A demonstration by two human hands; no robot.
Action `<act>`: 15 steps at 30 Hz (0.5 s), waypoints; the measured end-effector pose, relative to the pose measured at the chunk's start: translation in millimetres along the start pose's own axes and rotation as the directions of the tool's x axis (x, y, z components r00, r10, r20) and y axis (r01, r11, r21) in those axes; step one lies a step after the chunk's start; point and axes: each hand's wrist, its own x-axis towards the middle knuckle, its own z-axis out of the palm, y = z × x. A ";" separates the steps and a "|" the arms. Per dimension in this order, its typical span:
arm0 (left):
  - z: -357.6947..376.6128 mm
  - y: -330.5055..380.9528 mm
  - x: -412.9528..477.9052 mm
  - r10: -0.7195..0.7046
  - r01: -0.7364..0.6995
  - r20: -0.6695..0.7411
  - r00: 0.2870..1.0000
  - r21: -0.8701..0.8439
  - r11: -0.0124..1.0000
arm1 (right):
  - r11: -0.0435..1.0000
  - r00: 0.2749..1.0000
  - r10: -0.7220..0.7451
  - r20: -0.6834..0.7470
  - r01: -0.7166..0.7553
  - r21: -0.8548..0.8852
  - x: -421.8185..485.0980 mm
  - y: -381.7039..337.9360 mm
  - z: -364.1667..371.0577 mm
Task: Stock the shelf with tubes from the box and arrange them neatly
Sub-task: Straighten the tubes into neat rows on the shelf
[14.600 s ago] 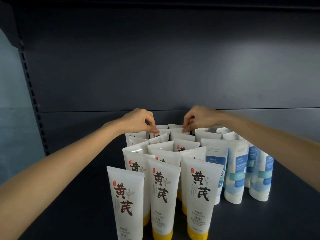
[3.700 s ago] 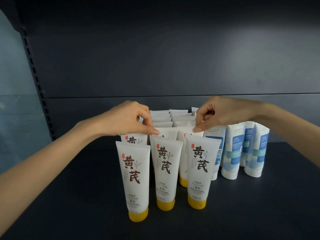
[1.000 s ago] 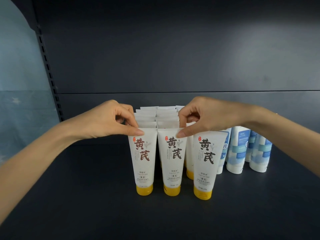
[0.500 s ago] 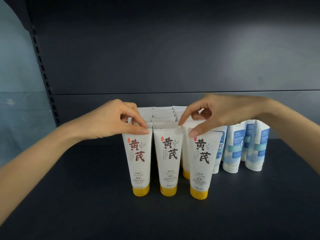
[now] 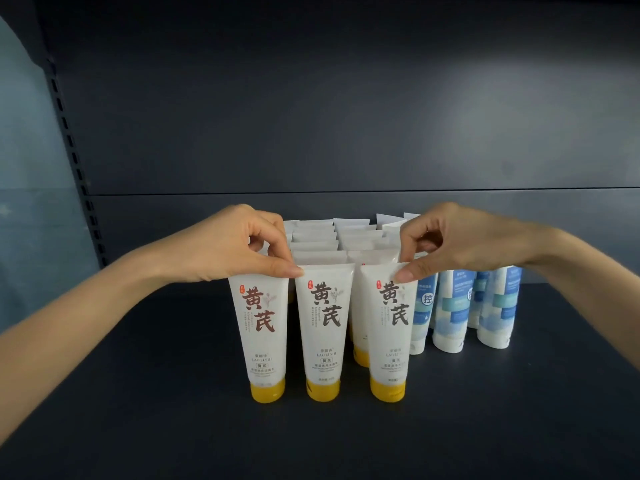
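Three white tubes with yellow caps stand cap-down in a front row on the dark shelf (image 5: 138, 427). My left hand (image 5: 235, 247) pinches the top edge of the front left tube (image 5: 261, 337). The top edge of the front right tube (image 5: 389, 341) is pinched by my right hand (image 5: 450, 244). Between them the front middle tube (image 5: 323, 337) stands untouched. Behind this row, several more white tubes (image 5: 318, 244) line up in columns toward the back; only their flat top edges show. The box is not in view.
Several white-and-blue tubes (image 5: 453, 313) stand upright just right of the yellow-capped group. The dark back panel (image 5: 346, 116) rises behind the shelf. A slotted upright (image 5: 74, 161) runs along the left side.
Both hands kept their pinches on the two outer front tubes. The front right tube now stands closer in line with the other two; the row looks more even.
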 end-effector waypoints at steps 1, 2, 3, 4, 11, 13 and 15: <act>-0.2 0.2 0.2 -0.003 0.003 -0.001 1.000 0.001 1.000 | 1.000 1.000 0.000 -0.012 0.000 0.009 0.7 0.1 1.4; -0.2 0.1 0.3 -0.006 0.006 -0.003 1.000 0.003 1.000 | 1.000 1.000 -0.002 -0.025 0.002 0.018 1.6 0.1 2.8; -0.2 0.0 0.6 -0.009 0.010 -0.006 1.000 0.007 1.000 | 1.000 0.999 -0.005 -0.038 0.006 0.029 2.6 0.2 4.0; -0.1 -0.2 1.0 -0.012 0.012 -0.008 1.000 0.012 1.000 | 0.999 0.999 -0.006 -0.053 0.008 0.038 3.6 0.4 5.2; -1.4 0.1 1.9 -0.007 0.006 0.003 1.000 0.019 1.000 | 0.997 0.999 -0.005 -0.032 0.008 0.074 4.7 4.3 5.9; -2.3 0.7 2.5 0.006 -0.007 0.012 1.000 0.024 1.000 | 0.997 1.000 0.001 -0.004 -0.001 0.077 4.0 6.1 4.3; -3.3 1.7 3.6 0.024 -0.024 0.022 0.999 0.021 0.999 | 0.997 1.000 -0.004 0.021 0.002 0.076 3.2 7.4 3.5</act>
